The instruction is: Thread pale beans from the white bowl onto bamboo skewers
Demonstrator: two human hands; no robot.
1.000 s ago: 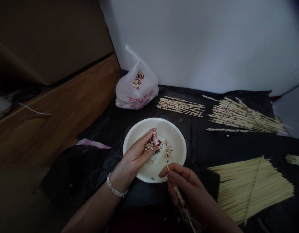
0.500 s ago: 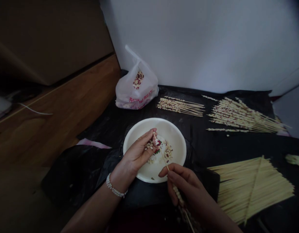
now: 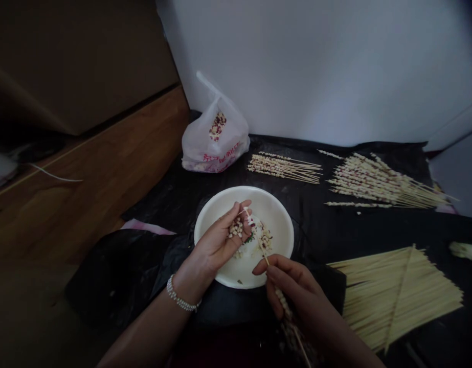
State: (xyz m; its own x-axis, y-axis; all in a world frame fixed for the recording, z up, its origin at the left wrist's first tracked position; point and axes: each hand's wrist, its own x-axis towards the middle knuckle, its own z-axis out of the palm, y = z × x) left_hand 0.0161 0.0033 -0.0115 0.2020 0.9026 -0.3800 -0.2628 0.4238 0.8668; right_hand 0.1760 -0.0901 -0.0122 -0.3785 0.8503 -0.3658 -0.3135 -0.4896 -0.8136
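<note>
Over a white bowl, my left hand cups several small pale and dark-red kernels in its palm, its thumb and fingertips closed near the tip of a thin skewer. My right hand grips that wooden skewer lower down, at the bowl's near right edge. A few kernels are threaded near the skewer's upper end. Beneath my right hand run more threaded kernels, partly hidden and dark. Loose kernels lie on the bowl's bottom.
Behind the bowl stands a white plastic bag of kernels. Two piles of threaded skewers, a small one and a larger one, lie at the back right. Bare skewers are spread at the right on black plastic sheeting.
The skewer's tip has shifted slightly right, and the left fingers have opened a little, showing more kernels in the palm. My right hand has moved slightly right.
</note>
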